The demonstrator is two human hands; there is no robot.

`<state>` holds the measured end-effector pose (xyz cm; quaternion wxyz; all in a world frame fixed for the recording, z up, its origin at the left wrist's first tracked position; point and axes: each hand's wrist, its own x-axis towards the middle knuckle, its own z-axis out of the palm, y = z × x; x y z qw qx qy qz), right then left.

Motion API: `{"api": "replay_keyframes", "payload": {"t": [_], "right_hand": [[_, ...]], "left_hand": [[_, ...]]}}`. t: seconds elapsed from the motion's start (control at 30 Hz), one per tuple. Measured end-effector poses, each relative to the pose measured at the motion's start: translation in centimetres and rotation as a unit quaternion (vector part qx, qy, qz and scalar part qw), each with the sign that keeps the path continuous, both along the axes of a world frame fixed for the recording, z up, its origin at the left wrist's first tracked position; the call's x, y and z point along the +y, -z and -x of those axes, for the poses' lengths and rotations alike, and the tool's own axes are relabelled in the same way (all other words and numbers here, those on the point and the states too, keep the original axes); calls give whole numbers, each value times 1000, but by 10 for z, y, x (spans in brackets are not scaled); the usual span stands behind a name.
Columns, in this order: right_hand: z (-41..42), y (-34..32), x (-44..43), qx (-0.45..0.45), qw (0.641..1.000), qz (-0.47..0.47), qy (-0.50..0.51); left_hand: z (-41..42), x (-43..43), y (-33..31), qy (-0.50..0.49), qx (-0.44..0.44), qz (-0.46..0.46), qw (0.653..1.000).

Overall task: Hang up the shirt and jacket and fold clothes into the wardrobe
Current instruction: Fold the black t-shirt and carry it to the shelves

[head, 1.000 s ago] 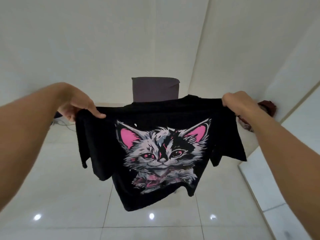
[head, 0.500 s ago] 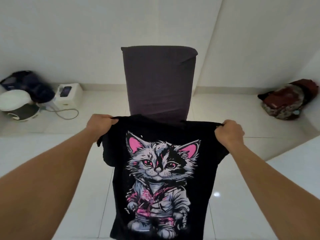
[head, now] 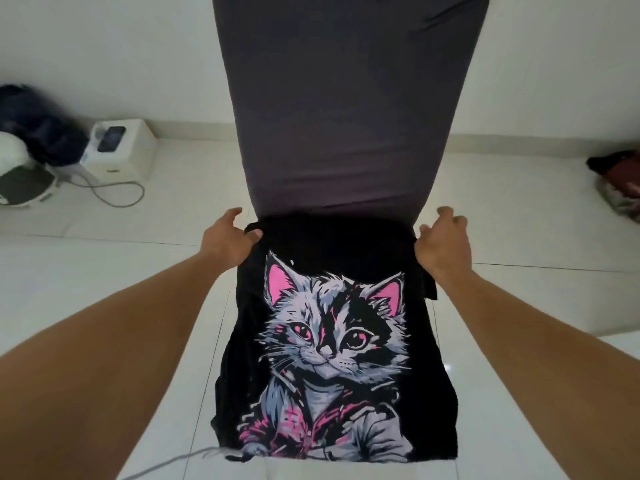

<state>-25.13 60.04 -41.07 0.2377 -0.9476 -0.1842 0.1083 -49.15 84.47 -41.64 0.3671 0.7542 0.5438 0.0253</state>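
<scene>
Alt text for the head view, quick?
A black cat-print shirt is spread before a grey chair back, left hand pinching one shoulder, right hand at the other. White tiled floor around; a white box with a cable lies left, a dark bundle right.

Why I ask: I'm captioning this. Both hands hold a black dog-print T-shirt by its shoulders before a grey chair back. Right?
The print is a cat, not a dog, as the head view shows. The left hand and right hand do hold the black T-shirt by its shoulders before the grey chair back.
</scene>
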Motion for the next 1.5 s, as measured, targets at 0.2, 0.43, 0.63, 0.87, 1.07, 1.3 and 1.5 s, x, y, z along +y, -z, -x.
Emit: {"api": "replay_keyframes", "payload": {"t": [0.2,0.43,0.63,0.87,1.07,1.3,1.5], "right_hand": [[52,28,1,92,991,75,-60],[93,45,-16,185,972,139,-47],[117,61,-34,193,964,183,-3],[178,102,-37,155,959,214,104],[260,128,-12,151,946,195,209],[300,135,-7,143,939,179,256],[323,139,2,150,922,102,343]], "left_hand": [[34,3,9,148,131,-28,980],[42,16,7,355,249,-88,897],[16,28,15,497,257,-128,819],[-25,46,71,661,218,-180,695],[-35,58,99,682,177,-239,669],[-41,60,104,670,148,-279,672],[-39,71,118,680,94,-299,663]]}}
